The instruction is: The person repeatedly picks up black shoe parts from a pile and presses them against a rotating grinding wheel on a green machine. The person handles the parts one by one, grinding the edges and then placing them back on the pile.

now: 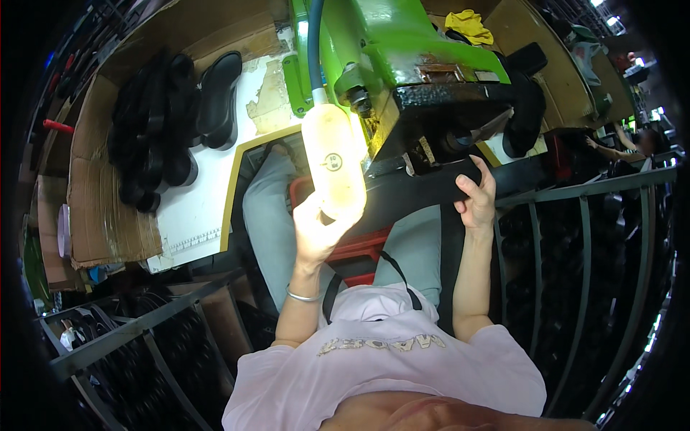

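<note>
My left hand (318,233) is raised under a glowing oval lamp (332,154) on a blue flexible neck. The lamp and its glare hide most of those fingers, so whatever may be in them does not show. Off to the right, my right hand (476,197) is lifted with its fingers loosely bent and apart, nothing visible in them. Just beyond it stands a green machine (424,54) with a dark, worn block (438,108) at its front. A dark shoe (523,115) stands beside the block on the right.
Black shoes (154,118) are heaped on the left inside a cardboard surround (100,158), with one shoe (219,97) lying apart on the white tabletop (190,208). A yellow cloth (468,27) lies behind the machine. Metal racks (129,334) flank me, the right rack (586,237) holding dark items.
</note>
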